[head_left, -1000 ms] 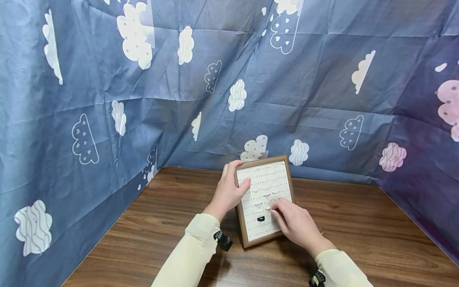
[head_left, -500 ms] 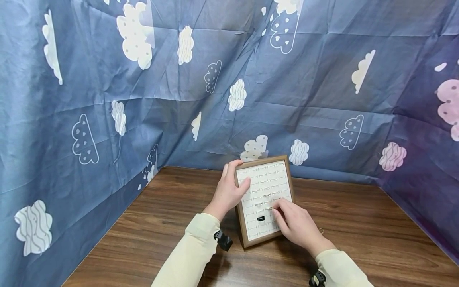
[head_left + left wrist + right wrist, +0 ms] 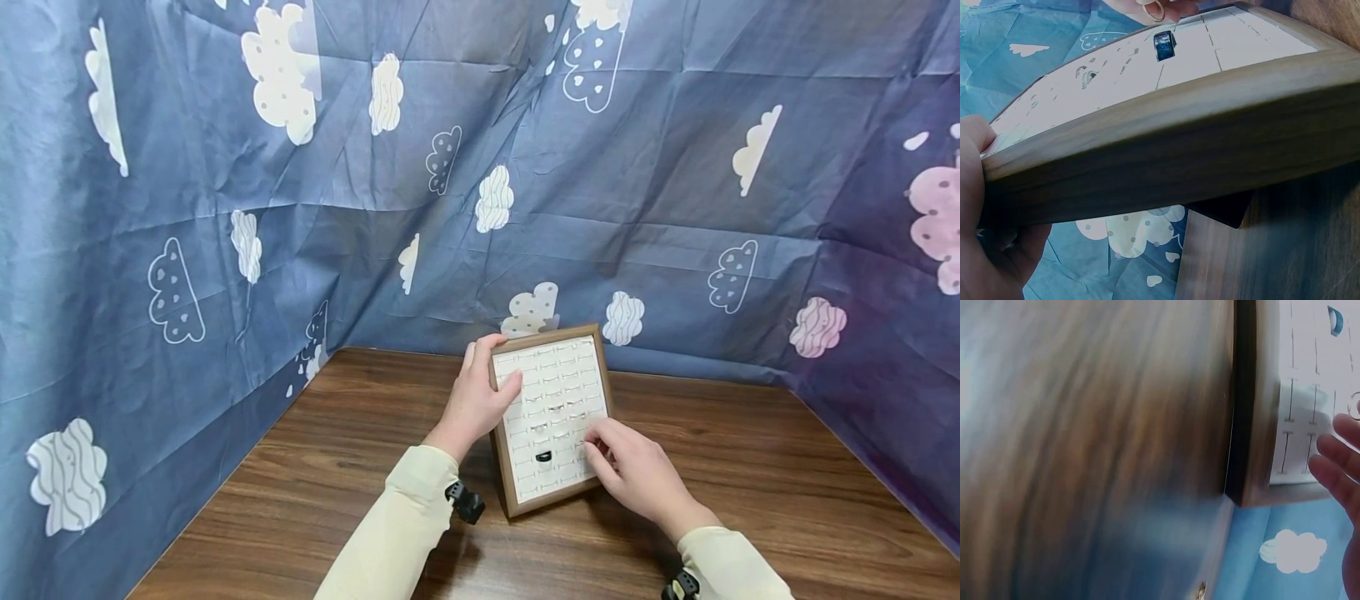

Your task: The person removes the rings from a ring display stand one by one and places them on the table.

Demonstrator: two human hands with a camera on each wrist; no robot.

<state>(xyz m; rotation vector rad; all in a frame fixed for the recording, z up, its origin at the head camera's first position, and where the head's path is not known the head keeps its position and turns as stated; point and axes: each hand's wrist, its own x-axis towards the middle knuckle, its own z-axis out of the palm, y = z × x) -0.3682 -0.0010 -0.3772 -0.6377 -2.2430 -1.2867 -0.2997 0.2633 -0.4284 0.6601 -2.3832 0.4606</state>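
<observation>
- From my end, the left hand (image 3: 480, 400) grips the upper left edge of the wooden frame (image 3: 506, 462): thumb laid over the front, other fingers over the top edge and behind.
- I see the right hand (image 3: 637, 471) nearly closed to a pinch; at its fingertips a thin gold ring (image 3: 1161, 12) shows clearly in the left wrist view.
- In my right wrist view, the other right-hand fingers lie bent and slightly spread just in front of the white slotted panel (image 3: 1302, 445).
- Left arm: my head view has it reaching up from the bottom edge, its pale sleeve (image 3: 382, 521) ending at the wrist.
- Right arm: it comes in from the lower right, the hand angled up and inward to the panel's right side.
- The frame stands tilted on the brown table (image 3: 352, 417), between both hands.
- Several rings sit in the panel's slots; I make out a wide dark ring (image 3: 543, 456) low on it, left of the right hand's fingertips.
</observation>
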